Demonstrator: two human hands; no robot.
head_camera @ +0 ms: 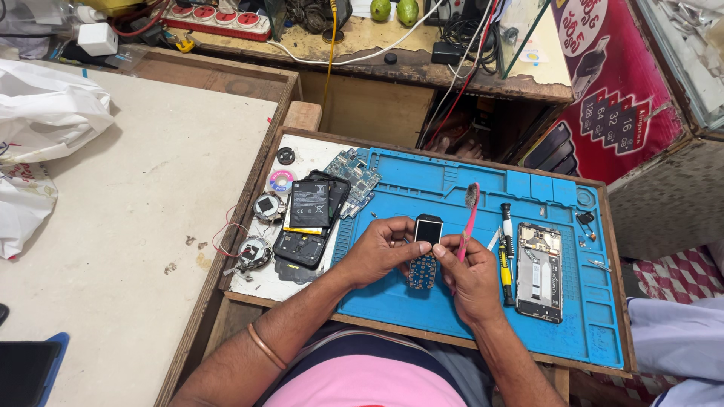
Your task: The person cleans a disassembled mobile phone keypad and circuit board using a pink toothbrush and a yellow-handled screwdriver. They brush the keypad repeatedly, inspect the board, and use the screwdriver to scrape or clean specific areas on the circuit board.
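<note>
**Small keypad phone board held over blue mat**

Small keypad phone board at frame centre, above the blue mat, clear of its raised edges; open mat below and left. Pinched on its left side by left hand, grip closed around it. Right hand clenched on pink toothbrush, bristles up. Long axis near vertical, screen toward frame top.

Opened smartphone, black battery, screwdrivers.

Bright blue rubber repair mat on a brown wooden desk, pink plastic toothbrush, small phone board with a black screen and blue keypad, yellow-and-black screwdriver, two green fruits, red power strip.
</note>
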